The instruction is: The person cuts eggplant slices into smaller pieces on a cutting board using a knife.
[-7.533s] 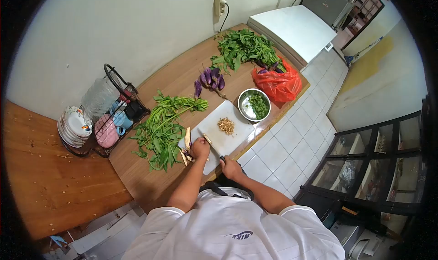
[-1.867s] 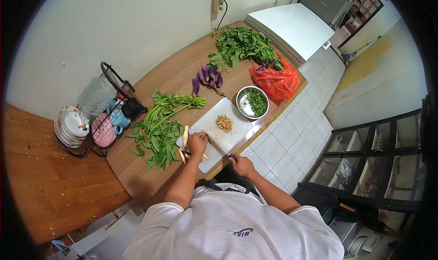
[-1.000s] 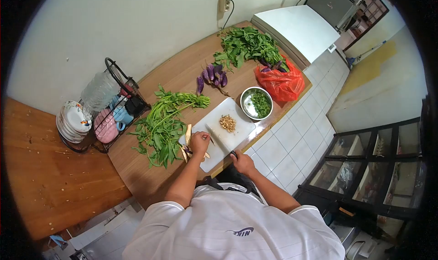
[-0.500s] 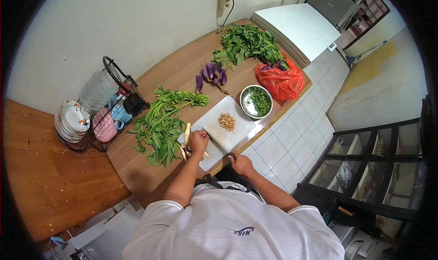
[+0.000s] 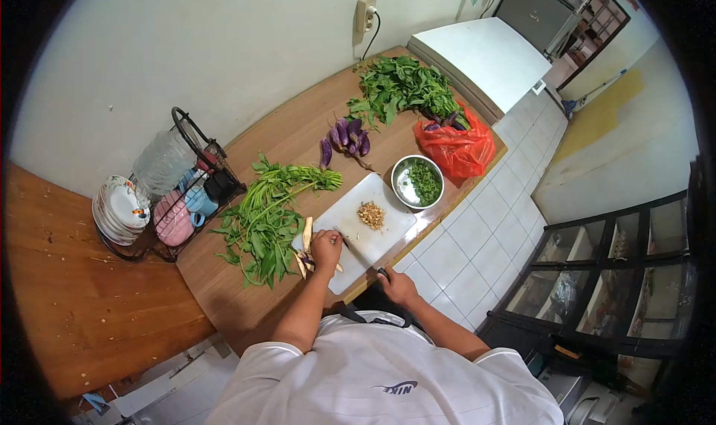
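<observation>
My right hand is closed round the dark handle of a knife, whose blade lies across the white cutting board. At the board's left part, my left hand is closed on something small that its fingers mostly hide. Pale peeled pieces with some purple skin lie beside and under that hand. A small heap of chopped light-brown bits sits on the board beyond the blade. A metal bowl of chopped greens stands at the board's far right corner.
Leafy stems lie left of the board, purple eggplants behind it. More greens and a red plastic bag are at the far end. A black wire rack with cups and plates stands at the left table edge.
Compared with the earliest frame, my right hand and the knife handle sit farther right. My left hand has stayed near the board's left part. The whole view has shifted slightly.
</observation>
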Demonstrator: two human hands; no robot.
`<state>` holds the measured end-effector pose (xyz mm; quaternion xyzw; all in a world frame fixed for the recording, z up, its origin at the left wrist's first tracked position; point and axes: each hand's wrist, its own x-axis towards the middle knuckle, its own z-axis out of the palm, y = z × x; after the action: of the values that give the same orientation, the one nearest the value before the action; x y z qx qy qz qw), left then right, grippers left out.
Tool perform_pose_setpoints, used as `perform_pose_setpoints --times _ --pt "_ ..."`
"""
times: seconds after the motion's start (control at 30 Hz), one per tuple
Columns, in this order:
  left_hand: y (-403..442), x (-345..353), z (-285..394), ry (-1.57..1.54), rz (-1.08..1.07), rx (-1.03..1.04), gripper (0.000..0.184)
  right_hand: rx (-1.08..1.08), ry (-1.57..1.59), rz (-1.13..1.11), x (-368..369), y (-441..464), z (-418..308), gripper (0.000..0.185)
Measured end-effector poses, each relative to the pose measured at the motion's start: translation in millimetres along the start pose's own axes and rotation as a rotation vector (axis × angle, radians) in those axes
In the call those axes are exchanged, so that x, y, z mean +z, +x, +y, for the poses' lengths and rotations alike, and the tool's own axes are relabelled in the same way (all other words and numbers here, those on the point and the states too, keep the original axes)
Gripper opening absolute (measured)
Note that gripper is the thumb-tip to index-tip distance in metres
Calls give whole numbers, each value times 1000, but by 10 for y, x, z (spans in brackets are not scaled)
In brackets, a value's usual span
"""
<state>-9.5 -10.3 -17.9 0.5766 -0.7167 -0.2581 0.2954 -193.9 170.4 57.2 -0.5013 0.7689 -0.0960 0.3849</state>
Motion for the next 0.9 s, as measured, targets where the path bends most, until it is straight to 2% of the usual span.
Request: perform_pose_setpoints --times 0.37,0.43,0.57,0.73,0.83,0.9 --pt "80 -79 9 -61 -49 -106 12 -1 -34 -41 -39 35 67 42" --pt "133 -51 -32 -171 -99 -241 17 2 -57 -65 -102 56 34 41" --pt "184 -18 -81 -127 -121 -323 21 -53 -170 -31 -131 244 -63 42" --pt "96 14 -137 -108 -76 -235 18 -125 -231 42 -127 221 -127 41" --pt "53 -43 26 -95 -101 -243 8 -44 -203 67 -97 15 20 39" --pt "3 -77 161 126 -16 -78 6 -57 -169 120 -46 -23 116 39"
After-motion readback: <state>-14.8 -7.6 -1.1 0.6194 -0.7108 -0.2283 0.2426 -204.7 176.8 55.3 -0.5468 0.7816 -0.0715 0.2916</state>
